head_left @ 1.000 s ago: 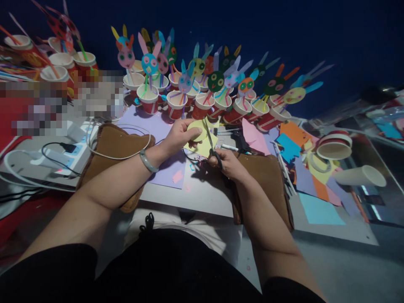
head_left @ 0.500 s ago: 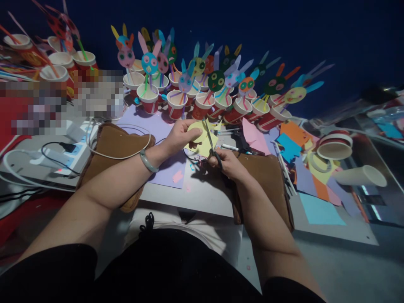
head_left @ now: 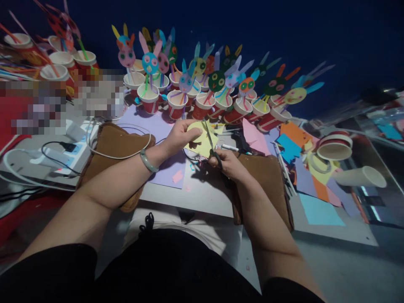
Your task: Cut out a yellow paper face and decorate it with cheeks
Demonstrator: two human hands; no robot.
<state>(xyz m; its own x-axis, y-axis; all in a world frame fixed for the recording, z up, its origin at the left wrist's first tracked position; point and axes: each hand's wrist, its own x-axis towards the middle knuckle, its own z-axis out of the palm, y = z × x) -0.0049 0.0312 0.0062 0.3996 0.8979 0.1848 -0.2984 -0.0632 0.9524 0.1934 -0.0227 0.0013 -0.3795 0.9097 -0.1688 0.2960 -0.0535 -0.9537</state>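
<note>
Pinched between the thumb and fingers of my left hand [head_left: 182, 136] is a piece of yellow paper [head_left: 204, 145] with an uneven edge. My right hand [head_left: 229, 163] grips black-handled scissors [head_left: 211, 141], whose blades point up and away from me and lie across the right part of the paper. Both hands are just above the table. Under my left hand lies a purple sheet [head_left: 167, 170], with a small pink scrap [head_left: 177, 176] on it. Tiny paper scraps are scattered below the scissors.
Several red-and-white cups [head_left: 176, 103] with paper rabbit heads stand behind my hands. Brown pads [head_left: 265, 185] lie under both forearms. A power strip [head_left: 74, 151] with cables is at left; coloured paper [head_left: 322, 210] and a white cup [head_left: 368, 176] are at right.
The yellow paper has turned slightly in my left hand, and a pointed part of it now sticks out farther right beyond the blades. Both hands stay in nearly the same place.
</note>
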